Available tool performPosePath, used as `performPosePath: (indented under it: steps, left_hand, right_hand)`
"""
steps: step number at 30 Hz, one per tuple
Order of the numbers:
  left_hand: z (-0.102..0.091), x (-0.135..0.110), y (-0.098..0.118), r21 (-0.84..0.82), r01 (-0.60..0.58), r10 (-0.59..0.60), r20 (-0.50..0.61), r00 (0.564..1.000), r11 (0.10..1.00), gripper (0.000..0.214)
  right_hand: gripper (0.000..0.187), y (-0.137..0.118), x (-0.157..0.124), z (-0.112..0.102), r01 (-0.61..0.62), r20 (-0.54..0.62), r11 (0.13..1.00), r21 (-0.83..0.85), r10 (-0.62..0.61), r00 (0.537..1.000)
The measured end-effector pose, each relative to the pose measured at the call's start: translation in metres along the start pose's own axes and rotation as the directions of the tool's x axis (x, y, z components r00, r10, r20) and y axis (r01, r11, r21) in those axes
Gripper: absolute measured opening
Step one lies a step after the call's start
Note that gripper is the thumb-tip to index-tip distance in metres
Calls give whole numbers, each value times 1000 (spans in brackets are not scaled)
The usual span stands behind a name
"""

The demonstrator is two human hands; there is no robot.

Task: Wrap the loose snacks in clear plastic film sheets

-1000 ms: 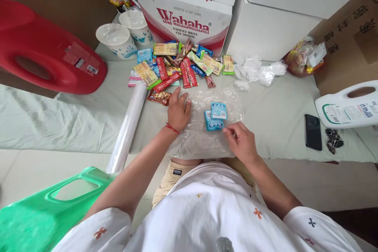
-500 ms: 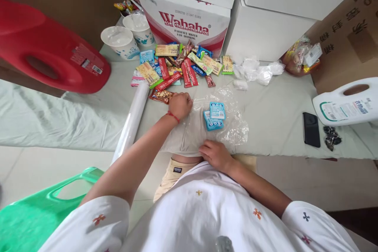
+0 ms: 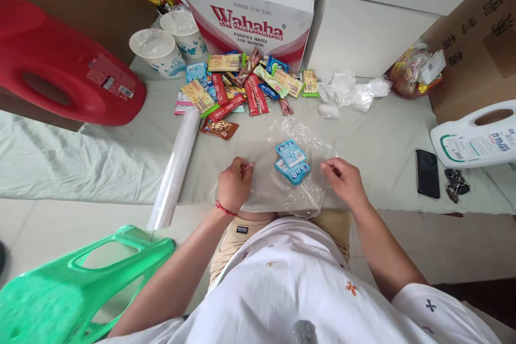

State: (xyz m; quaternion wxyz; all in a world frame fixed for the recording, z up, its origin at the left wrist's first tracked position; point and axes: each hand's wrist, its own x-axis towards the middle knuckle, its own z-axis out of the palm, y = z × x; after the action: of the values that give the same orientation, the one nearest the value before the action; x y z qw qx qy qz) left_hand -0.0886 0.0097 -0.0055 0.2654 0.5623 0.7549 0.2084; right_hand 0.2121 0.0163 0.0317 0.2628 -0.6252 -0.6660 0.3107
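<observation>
A sheet of clear plastic wrap lies on the cloth-covered surface right in front of me. Two light blue snack packets sit stacked on its middle. My left hand pinches the wrap's left edge, fingers closed. My right hand pinches the wrap's right edge in the same way. Both hands flank the blue packets without touching them.
A pile of mixed snack packets lies beyond the wrap, before a Wahaha box. A roll of wrap lies left. Two paper cups, a red jug, a white jug, a black phone, keys and a green stool surround.
My left hand came back from the snack pile to the wrap's left edge. My right hand went from the near edge to the right edge. The blue packets shifted slightly.
</observation>
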Motion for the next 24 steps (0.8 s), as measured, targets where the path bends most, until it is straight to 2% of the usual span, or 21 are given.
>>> performPosePath:
  steps: [3, 6, 8, 11, 14, 18, 22, 24]
  left_hand:
    - [-3, 4, 0, 0, 9, -9, -16, 1000, 1000, 18]
    - [-3, 5, -2, 26, 7, -7, -20, 1000, 1000, 17]
    - [-3, 5, -2, 45, 1, 0, -13, 1000, 999, 17]
    - [-1, 3, -2, 64, -14, 14, 1, 1000, 998, 17]
    - [0, 2, -1, 82, -17, 16, 16, 1000, 996, 17]
    - [-1, 3, -1, 99, -12, 10, 24, 1000, 995, 18]
    - [-2, 4, -2, 72, -1, 0, 12, 1000, 997, 17]
    - [-3, 5, -2, 26, 3, -3, 11, 1000, 1000, 15]
  right_hand:
    - [27, -8, 44, 23, -107, 21, 989, -106, 110, 994]
    - [30, -10, 72, 46, -160, 65, 969, -187, 175, 982]
    - [31, -8, 82, 54, -217, 93, 969, -122, 228, 969]
    - [24, -7, 91, 53, -310, 145, 941, 135, 291, 946]
    - [22, -10, 96, 42, -301, 174, 881, 364, 253, 952]
    - [36, -17, 89, 33, -260, 206, 852, 455, 184, 961]
    - [40, -14, 70, 38, -286, 266, 882, 375, 193, 945]
    - [39, -12, 60, 40, -229, 200, 945, 232, 185, 962]
